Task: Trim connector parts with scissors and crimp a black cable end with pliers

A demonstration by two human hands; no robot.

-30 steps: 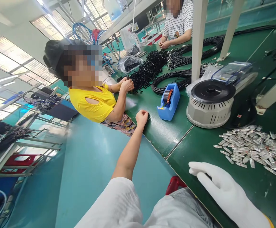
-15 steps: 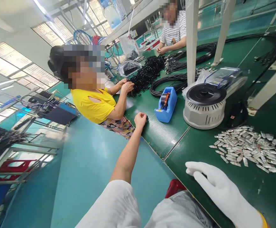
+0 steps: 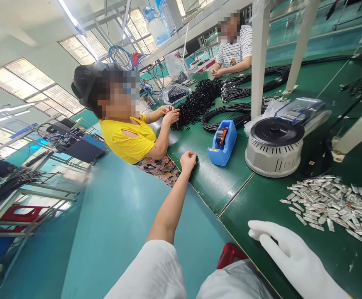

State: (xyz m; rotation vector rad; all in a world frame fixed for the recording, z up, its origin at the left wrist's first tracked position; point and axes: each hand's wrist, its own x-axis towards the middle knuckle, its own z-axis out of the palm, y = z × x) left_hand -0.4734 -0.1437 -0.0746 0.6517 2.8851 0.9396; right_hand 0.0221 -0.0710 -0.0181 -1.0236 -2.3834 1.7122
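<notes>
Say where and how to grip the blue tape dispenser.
Probably by the long side walls of the blue tape dispenser, coming from above: it stands upright on the green table, and the tape roll sits exposed between those walls.

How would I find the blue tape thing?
Start at the big green table. Between the wearer's bare left hand and the round pale machine with a black disc on top sits the tape dispenser. Unlike that machine, it is a chunky blue block with a dark roll inside.

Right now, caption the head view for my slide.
Bare left hand near a blue tape dispenser; gloved right hand by scattered silvery pieces.
</notes>
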